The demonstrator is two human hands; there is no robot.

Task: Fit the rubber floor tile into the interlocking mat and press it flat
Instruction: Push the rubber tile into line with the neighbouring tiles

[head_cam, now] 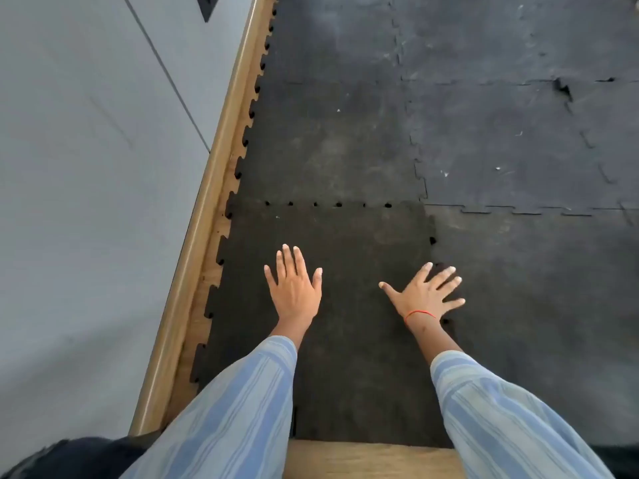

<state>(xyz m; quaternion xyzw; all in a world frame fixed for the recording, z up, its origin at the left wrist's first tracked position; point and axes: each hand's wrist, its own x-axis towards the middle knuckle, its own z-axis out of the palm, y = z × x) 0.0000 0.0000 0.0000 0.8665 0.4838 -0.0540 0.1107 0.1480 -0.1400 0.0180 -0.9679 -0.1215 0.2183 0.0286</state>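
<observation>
Head camera looks down on a wide interlocking mat of dark rubber that covers most of the floor, its jigsaw seams showing as thin toothed lines. Along the left side runs a grey wall with a wooden skirting board at its foot, and a narrow strip of wood floor shows between board and mat and again at the near edge.

Nearest the person lies the rubber floor tile, set in the corner of the mat by the wall. Its far edge meets the next tile along a row of small dark gaps, and its right edge meets the neighbouring tile with a few gaps visible at the teeth. Toothed tabs on its left edge face the skirting.

Both arms reach out in blue striped sleeves. On the tile's middle, the left hand rests palm down, fingers straight and together, holding nothing. At the tile's right seam, the right hand lies flat with fingers spread wide, their tips over the joint and onto the neighbouring tile, holding nothing. A thin red thread circles that wrist.
</observation>
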